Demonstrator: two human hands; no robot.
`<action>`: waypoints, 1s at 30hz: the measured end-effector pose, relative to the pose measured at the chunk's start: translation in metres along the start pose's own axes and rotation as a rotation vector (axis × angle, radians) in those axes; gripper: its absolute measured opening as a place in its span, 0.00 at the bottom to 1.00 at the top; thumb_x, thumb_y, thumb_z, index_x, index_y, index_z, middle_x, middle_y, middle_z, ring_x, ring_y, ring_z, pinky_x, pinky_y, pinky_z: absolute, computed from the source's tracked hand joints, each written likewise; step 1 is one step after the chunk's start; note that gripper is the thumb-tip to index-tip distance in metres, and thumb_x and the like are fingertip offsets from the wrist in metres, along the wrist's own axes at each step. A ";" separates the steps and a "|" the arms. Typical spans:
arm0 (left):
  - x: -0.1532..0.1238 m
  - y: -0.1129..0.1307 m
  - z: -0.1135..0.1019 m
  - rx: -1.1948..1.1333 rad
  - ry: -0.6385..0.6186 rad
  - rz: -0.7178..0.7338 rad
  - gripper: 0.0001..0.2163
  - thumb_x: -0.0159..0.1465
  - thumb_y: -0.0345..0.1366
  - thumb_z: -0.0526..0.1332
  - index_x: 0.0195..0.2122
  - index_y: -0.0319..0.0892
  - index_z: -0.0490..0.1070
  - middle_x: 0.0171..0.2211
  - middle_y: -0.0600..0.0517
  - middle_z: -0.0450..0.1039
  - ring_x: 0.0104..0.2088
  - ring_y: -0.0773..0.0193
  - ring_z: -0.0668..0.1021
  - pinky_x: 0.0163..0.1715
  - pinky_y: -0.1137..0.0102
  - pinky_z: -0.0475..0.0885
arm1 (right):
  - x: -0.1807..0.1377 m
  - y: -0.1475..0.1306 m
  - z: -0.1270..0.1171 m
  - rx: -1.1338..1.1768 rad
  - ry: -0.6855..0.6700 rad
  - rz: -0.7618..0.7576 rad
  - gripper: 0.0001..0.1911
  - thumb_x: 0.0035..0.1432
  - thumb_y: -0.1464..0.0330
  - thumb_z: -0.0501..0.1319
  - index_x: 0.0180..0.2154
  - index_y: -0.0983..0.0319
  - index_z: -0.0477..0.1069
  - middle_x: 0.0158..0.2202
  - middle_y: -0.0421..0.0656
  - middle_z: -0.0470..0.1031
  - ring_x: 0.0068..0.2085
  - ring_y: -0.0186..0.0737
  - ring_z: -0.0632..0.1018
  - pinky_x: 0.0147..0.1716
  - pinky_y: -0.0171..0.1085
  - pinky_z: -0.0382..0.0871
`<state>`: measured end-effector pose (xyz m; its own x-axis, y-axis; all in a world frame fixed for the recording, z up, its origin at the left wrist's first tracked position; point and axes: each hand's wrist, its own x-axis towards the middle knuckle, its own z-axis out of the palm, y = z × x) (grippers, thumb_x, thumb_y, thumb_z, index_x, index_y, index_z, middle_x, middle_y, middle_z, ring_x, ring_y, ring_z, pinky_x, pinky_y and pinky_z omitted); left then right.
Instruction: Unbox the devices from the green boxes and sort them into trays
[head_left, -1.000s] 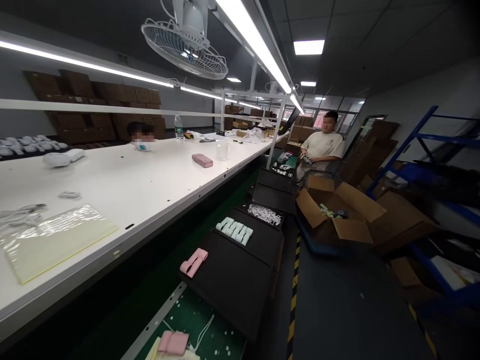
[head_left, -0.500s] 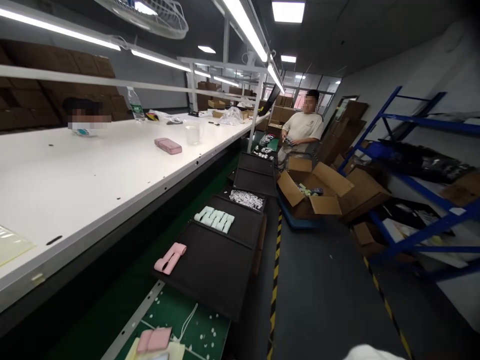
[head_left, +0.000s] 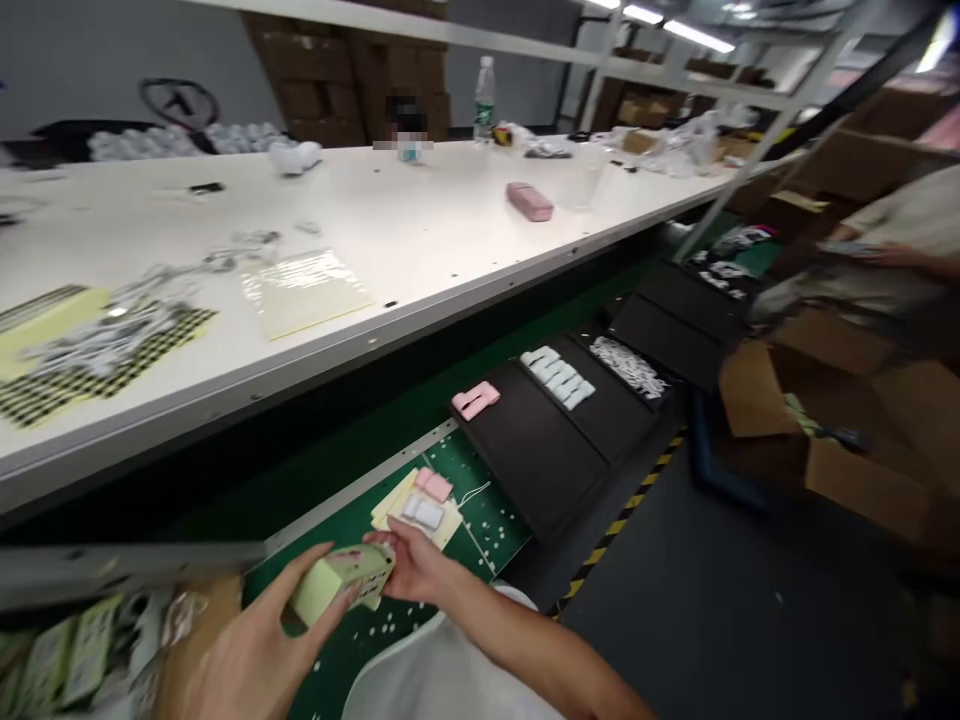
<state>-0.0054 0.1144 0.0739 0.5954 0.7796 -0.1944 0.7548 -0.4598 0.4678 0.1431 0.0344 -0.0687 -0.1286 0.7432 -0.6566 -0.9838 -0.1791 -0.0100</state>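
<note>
A small pale-green printed box (head_left: pixel 324 588) is held between both hands above the green work surface (head_left: pixel 337 655). My left hand (head_left: pixel 259 640) grips its near end, thumb and fingers on opposite sides. At the far end, my right hand (head_left: pixel 414 565) has its fingers closed on the box; the fingertips are partly hidden. Just beyond the right hand lie pale-yellow sheets (head_left: pixel 390 498), with a pink case-like piece (head_left: pixel 433 484) and a whitish piece (head_left: pixel 424 512) on top. A white cord loop (head_left: pixel 474 493) rests beside them.
Black trays (head_left: pixel 525 440) carry pink pieces (head_left: pixel 475 400), mint pieces (head_left: pixel 559 376) and small white parts (head_left: pixel 628 367). A white table (head_left: pixel 420 260) runs along the left. More green boxes (head_left: pixel 94 645) fill a carton at lower left. A co-worker (head_left: pixel 900 240) stands beyond an open carton (head_left: pixel 765 390).
My view has swung left and down. Both hands and the pale-green box have come into sight. The pink piece on the yellow sheets now appears farther up the picture.
</note>
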 end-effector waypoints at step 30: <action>-0.035 -0.052 -0.026 -0.661 0.169 0.014 0.22 0.52 0.49 0.74 0.45 0.48 0.77 0.54 0.45 0.78 0.51 0.45 0.81 0.45 0.58 0.83 | -0.055 -0.017 0.013 -0.778 -0.161 -0.275 0.25 0.44 0.54 0.76 0.41 0.60 0.75 0.35 0.41 0.82 0.36 0.40 0.83 0.40 0.39 0.78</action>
<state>-0.0727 0.1217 0.0789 0.5125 0.8556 -0.0722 0.3886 -0.1562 0.9081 0.1649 0.0051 -0.0226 0.0286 0.8978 -0.4394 -0.6232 -0.3277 -0.7101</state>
